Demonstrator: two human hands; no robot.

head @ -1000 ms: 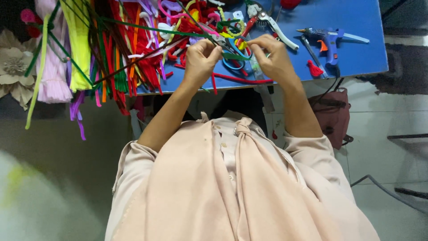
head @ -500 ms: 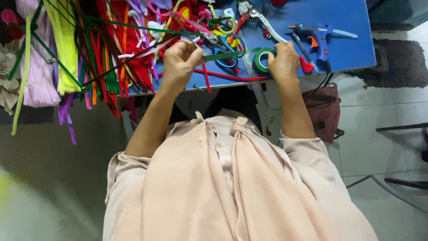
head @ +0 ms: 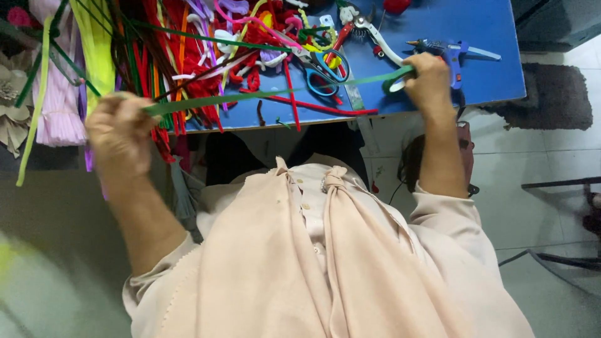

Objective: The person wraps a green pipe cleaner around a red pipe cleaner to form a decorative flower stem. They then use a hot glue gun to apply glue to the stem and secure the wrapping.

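Observation:
A long strip of green tape (head: 263,95) is stretched tight across the front of the blue table (head: 488,44). My left hand (head: 119,134) pinches its free end out past the table's left front. My right hand (head: 429,78) grips the green tape roll (head: 397,80) at the other end, over the table's right part. Under the strip lie red pipe cleaners (head: 313,106) and blue-handled scissors (head: 325,74).
A heap of coloured pipe cleaners (head: 181,50) covers the table's left half. A blue glue gun (head: 447,51) and white-handled pliers (head: 369,31) lie near my right hand. Pale paper flowers (head: 9,106) sit far left. Tiled floor and a dark mat (head: 554,97) are on the right.
My hands were close together at the table's middle. They have drawn far apart, the left going left and the right going right, pulling a long length of green tape off the roll.

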